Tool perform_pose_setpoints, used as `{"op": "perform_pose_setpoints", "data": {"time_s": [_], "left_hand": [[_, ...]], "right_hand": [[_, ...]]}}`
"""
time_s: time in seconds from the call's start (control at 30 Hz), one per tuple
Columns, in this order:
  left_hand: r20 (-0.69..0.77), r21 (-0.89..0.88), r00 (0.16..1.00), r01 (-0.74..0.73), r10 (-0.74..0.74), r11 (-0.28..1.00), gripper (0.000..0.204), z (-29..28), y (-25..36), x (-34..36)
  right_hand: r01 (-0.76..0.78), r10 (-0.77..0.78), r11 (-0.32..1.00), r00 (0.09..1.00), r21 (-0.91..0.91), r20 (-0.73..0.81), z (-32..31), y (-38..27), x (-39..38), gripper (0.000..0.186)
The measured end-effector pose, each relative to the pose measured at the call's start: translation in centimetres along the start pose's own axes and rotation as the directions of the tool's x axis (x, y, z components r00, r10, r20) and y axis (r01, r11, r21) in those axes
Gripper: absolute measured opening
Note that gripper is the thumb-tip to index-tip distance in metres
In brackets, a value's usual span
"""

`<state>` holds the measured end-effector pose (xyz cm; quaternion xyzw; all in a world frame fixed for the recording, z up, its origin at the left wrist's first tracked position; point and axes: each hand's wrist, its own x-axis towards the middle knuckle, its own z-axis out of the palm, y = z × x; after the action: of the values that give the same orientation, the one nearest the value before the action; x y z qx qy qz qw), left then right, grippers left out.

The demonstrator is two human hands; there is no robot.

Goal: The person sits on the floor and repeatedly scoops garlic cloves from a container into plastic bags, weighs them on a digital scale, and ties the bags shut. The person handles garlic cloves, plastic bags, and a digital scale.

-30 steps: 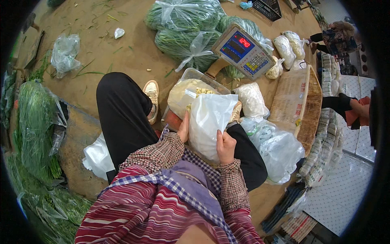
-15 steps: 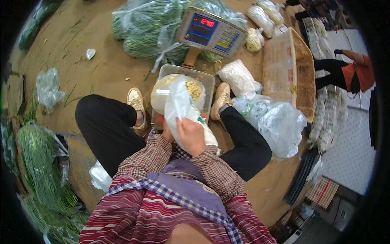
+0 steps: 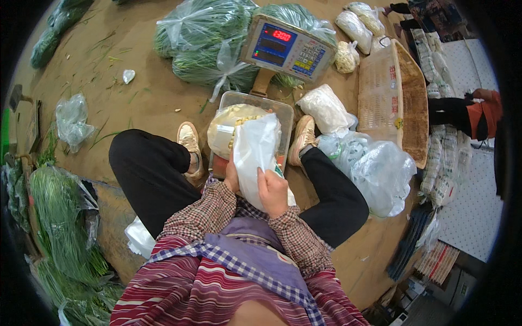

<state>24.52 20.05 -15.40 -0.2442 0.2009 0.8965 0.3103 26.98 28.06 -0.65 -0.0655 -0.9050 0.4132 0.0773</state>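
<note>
A white plastic bag (image 3: 254, 145) stretches from my lap over the clear plastic tub (image 3: 289, 115) on the scale. My right hand (image 3: 273, 191) grips its right side, thumb up on the plastic. At the bag's left edge my left hand (image 3: 232, 175) is closed on it, its fingers partly hidden behind the plastic. In the tub sits a clear bag (image 3: 220, 133) of pale pieces that look like peeled garlic cloves (image 3: 243, 124). The white bag's upper end lies across some of these cloves and hides them.
The scale's display (image 3: 288, 48) rises behind the tub. Bagged green stalks (image 3: 212, 49) lie beyond it. To the right are a full white bag (image 3: 325, 107), crumpled clear bags (image 3: 375, 168) and a plastic crate (image 3: 380, 89). More greens (image 3: 62, 217) lie left. A person (image 3: 462, 114) stands far right.
The upper end of the white bag has swung right and dropped over the cloves. My right hand has moved slightly right and lower. The red digits on the display have changed.
</note>
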Motion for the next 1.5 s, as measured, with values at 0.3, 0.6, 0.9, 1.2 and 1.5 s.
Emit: {"op": "perform_pose_setpoints", "data": {"time_s": [0.3, 0.6, 0.9, 1.2, 1.5], "left_hand": [[-0.127, 0.079, 0.99, 0.071, -0.06, 0.994, 0.058, -0.1, -0.9, 1.2], [-0.104, 0.119, 0.994, 0.051, -0.039, 0.992, 0.057, -0.2, -1.3, 1.4], [-0.048, 0.041, 0.997, 0.066, -0.064, 0.997, 0.055, -2.4, -1.6, 3.2], [-0.277, 0.514, 0.961, 0.149, -0.001, 0.845, 0.051, 0.5, -1.0, 1.5], [-0.132, 0.682, 0.974, -0.044, 0.182, 0.73, 0.055, -1.9, -3.4, 3.1]], "right_hand": [[-0.073, 0.072, 0.997, 0.997, -0.016, -0.029, -0.9, 0.8, -1.3, 0.029], [-0.102, 0.103, 0.994, 0.993, 0.028, -0.065, -1.0, 0.0, -0.6, 0.03], [-0.157, 0.159, 0.987, 0.985, 0.037, -0.072, -1.2, 0.1, -0.6, 0.031], [-0.21, 0.22, 0.974, 0.967, 0.087, -0.127, -2.0, 1.0, -1.5, 0.032], [-0.204, 0.214, 0.975, 0.969, 0.092, -0.123, -2.1, 0.7, -2.5, 0.031]]}}
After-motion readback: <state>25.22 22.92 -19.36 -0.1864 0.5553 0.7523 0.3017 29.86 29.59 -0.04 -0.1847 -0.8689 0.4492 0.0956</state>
